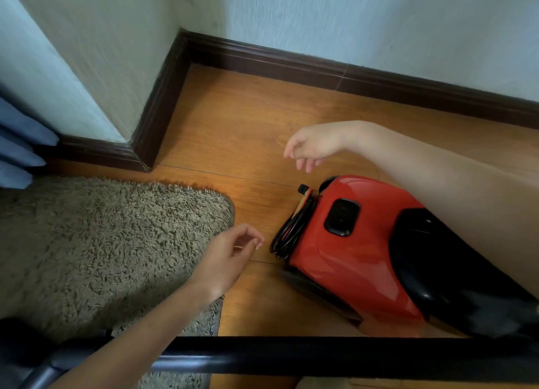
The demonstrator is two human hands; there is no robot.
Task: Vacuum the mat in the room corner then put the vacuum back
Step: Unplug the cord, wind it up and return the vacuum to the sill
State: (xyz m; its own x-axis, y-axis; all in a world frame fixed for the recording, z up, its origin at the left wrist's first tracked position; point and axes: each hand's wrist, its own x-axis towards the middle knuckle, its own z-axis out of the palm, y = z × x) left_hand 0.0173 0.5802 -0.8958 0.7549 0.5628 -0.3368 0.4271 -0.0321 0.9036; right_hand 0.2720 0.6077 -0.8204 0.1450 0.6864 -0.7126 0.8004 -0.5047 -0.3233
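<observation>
Two loose hands, left hand (226, 258), right hand (310, 148), above red vacuum (350, 248), shaggy mat (102, 237)

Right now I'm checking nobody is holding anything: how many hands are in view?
2. The left hand hovers over the mat's edge; the right hand hangs above the floor beyond the red vacuum. Both hold nothing.

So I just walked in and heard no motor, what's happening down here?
A person's hands hover empty over the floor. The left hand is at the edge of the shaggy mat; the right hand hangs above the red canister vacuum, which sits on the wood floor with its cord coiled.
</observation>
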